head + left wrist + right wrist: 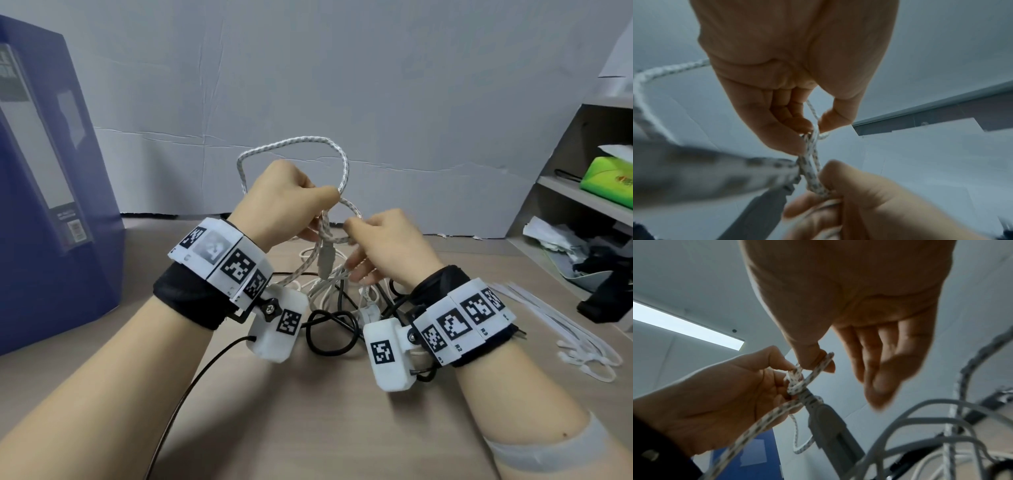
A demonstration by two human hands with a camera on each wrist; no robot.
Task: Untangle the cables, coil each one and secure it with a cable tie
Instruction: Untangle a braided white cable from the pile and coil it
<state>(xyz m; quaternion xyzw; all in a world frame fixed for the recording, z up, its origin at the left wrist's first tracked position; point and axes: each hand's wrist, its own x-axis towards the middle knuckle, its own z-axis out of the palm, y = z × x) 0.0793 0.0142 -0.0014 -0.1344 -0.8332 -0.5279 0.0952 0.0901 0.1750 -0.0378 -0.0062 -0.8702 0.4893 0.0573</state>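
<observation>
Braided cable (342, 171) is being pinched by left hand (284, 202) above and right hand (387, 246) just below, both grips closed on it.

My head view is evenly lit, edges bowed; a ceiling light (688, 326) glows in the right-wrist view — both wrist views dim, palms backlit, near cable (694, 177) smeared.

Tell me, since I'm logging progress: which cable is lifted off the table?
The white braided cable, pinched by the left hand and right hand; the black cable and smooth white ones lie below.
</observation>
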